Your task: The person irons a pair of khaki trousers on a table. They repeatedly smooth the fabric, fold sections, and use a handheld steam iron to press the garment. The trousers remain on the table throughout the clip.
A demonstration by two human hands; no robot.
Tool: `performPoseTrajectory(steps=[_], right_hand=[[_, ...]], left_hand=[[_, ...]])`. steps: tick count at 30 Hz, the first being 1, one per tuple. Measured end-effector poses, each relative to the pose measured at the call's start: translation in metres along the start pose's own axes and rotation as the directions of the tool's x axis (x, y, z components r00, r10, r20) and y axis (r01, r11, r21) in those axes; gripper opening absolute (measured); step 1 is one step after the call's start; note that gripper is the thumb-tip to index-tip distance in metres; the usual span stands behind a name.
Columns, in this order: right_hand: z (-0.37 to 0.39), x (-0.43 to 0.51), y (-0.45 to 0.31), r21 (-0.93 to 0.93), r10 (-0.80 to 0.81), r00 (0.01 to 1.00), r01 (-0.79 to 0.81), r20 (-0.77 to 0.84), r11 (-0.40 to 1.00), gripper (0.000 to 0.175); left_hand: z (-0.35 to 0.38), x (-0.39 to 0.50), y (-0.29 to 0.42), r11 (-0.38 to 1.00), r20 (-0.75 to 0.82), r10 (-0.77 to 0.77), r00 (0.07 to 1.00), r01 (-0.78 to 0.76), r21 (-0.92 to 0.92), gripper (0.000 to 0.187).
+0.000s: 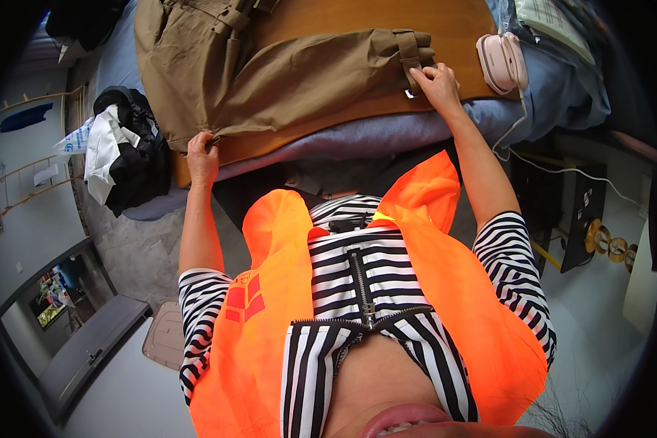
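A brown fabric coat lies on an orange-brown board, with one sleeve stretched to the right. My left hand pinches the garment's edge near the underarm end of that sleeve. Out at the cuff, my right hand grips the cuff strap between thumb and fingers. Part of the strap hangs below the cuff, beside a small shiny piece whose kind I cannot tell. A pink handheld appliance with a cord rests to the right of my right hand.
Blue cloth lies under the board. Plastic-wrapped items sit at the back right. Black and white clothing is heaped at the left. A white cable runs down the right side. A lidded bin stands on the floor.
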State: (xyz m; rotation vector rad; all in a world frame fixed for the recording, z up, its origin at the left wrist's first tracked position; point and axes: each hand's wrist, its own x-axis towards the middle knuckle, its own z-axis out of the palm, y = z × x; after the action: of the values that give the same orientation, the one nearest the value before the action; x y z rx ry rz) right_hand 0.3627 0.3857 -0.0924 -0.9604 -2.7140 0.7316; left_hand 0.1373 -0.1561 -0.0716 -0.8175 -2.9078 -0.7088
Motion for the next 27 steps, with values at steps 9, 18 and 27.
performPoseTrajectory(steps=[9, 18, 27], right_hand=[[0.013, 0.009, -0.006, 0.042, 0.090, 0.992, -0.087, -0.085, 0.995, 0.045], [0.025, 0.010, -0.003, 0.027, 0.101, 0.983, -0.098, -0.150, 0.995, 0.038], [0.036, 0.002, -0.011, 0.071, 0.053, 0.923, -0.028, -0.381, 0.997, 0.028]], left_hand=[[-0.024, 0.007, 0.033, 0.987, 0.163, 0.038, 0.986, -0.062, 0.147, 0.029], [0.018, 0.088, 0.235, 0.897, 0.190, 0.383, 0.904, -0.315, -0.310, 0.017], [0.153, 0.132, 0.368, 0.905, 0.219, 0.396, 0.892, -0.339, -0.258, 0.019]])
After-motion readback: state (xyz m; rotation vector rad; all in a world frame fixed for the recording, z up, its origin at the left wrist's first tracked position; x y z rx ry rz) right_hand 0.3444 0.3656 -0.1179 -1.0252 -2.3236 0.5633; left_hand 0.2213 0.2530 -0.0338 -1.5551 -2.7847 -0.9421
